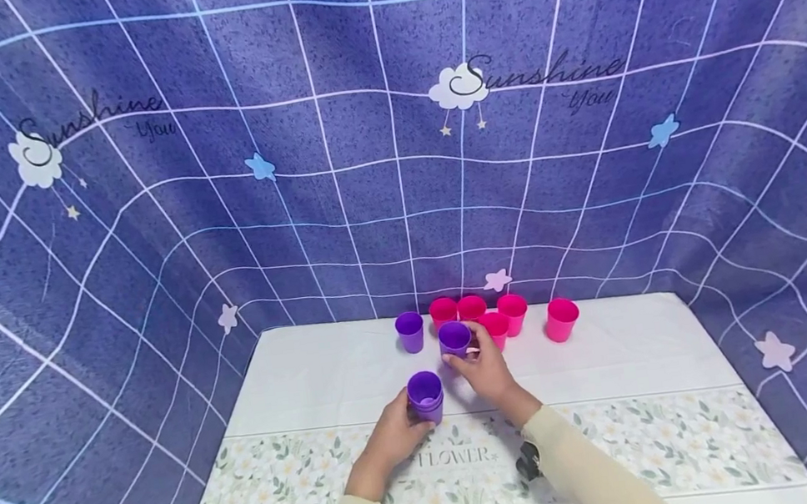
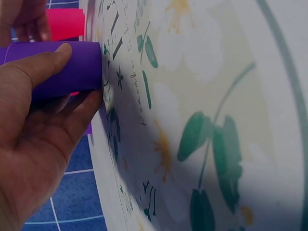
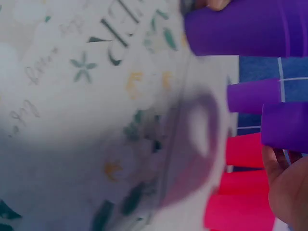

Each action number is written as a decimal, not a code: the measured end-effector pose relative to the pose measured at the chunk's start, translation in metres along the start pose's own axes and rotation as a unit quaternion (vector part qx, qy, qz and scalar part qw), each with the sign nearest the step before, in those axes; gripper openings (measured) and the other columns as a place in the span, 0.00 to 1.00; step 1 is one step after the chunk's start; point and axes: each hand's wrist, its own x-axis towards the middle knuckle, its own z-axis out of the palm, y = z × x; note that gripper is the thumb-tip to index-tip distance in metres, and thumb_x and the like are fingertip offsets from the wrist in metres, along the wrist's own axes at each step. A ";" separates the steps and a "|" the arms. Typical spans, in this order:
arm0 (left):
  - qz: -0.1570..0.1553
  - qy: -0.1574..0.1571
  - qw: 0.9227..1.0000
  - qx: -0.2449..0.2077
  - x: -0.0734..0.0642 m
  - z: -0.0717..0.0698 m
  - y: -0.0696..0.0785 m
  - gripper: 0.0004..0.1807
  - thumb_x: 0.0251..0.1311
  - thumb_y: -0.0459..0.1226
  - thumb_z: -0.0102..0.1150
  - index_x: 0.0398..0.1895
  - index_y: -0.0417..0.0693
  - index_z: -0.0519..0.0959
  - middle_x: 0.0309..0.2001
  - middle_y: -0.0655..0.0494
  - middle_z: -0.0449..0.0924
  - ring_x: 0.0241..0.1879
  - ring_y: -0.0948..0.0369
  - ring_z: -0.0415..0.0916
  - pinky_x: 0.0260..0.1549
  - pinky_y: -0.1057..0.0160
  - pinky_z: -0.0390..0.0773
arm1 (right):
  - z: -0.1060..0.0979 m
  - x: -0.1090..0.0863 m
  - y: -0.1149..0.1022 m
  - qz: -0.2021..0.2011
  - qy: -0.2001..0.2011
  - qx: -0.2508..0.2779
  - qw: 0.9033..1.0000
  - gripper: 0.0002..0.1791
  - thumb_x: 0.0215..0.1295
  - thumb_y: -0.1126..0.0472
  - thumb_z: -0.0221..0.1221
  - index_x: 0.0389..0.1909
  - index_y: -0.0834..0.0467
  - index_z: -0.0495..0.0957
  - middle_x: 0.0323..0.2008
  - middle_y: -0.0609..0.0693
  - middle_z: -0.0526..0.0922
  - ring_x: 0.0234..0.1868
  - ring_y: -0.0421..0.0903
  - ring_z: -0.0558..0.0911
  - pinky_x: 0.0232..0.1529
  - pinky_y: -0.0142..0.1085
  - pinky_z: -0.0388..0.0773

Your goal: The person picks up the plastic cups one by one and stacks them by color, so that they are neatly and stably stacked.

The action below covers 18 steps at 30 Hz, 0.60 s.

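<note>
My left hand holds a stack of nested purple cups near the middle of the table. In the left wrist view its thumb lies along the side of the purple stack, whose base is right at the tabletop. A single purple cup is in my right hand, gripped between thumb and fingers, mouth up. The right wrist view shows this purple cup raised off the cloth, fingers against its side. Behind and to the left stands another purple cup.
Several pink cups stand upright in a cluster at the back, partly hidden by my right hand and its cup. One pink cup sits apart to the right. A flowered white cloth covers the table; a blue grid-patterned curtain surrounds its back and sides.
</note>
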 end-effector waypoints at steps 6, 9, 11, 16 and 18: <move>0.014 0.003 1.000 0.002 0.003 -0.001 -0.002 0.43 0.61 0.34 0.72 0.80 0.48 0.64 0.73 0.45 0.76 0.73 0.46 0.75 0.76 0.42 0.71 | 0.000 -0.003 -0.025 -0.011 -0.004 0.012 1.000 0.37 0.62 0.60 0.75 0.70 0.53 0.70 0.52 0.58 0.85 0.49 0.50 0.84 0.47 0.29 0.84; 0.016 0.005 1.000 0.000 0.003 0.000 -0.004 0.44 0.60 0.33 0.73 0.80 0.48 0.63 0.74 0.45 0.76 0.73 0.46 0.75 0.76 0.42 0.71 | 0.001 -0.008 -0.035 -0.023 -0.011 0.033 0.999 0.36 0.60 0.61 0.76 0.68 0.54 0.71 0.51 0.58 0.85 0.46 0.47 0.83 0.45 0.28 0.83; 0.017 0.005 1.000 -0.002 0.002 0.001 -0.005 0.45 0.60 0.32 0.73 0.80 0.48 0.63 0.74 0.45 0.75 0.74 0.45 0.74 0.77 0.41 0.70 | 0.002 -0.011 -0.039 -0.032 -0.019 0.048 0.998 0.36 0.59 0.63 0.76 0.68 0.54 0.72 0.51 0.57 0.86 0.45 0.45 0.82 0.44 0.28 0.84; 0.025 0.010 1.000 -0.003 0.004 0.001 -0.005 0.45 0.60 0.31 0.72 0.80 0.48 0.63 0.74 0.45 0.76 0.74 0.45 0.73 0.78 0.40 0.68 | 0.005 -0.016 -0.048 -0.061 -0.031 0.068 0.995 0.37 0.58 0.66 0.76 0.68 0.55 0.72 0.52 0.56 0.86 0.45 0.39 0.82 0.46 0.32 0.86; 0.024 0.011 1.000 -0.005 0.005 0.001 -0.005 0.45 0.60 0.31 0.72 0.81 0.49 0.63 0.73 0.46 0.76 0.74 0.46 0.74 0.78 0.41 0.69 | 0.005 -0.018 -0.051 -0.069 -0.038 0.066 0.995 0.37 0.58 0.66 0.76 0.68 0.55 0.72 0.52 0.55 0.85 0.46 0.39 0.82 0.47 0.36 0.87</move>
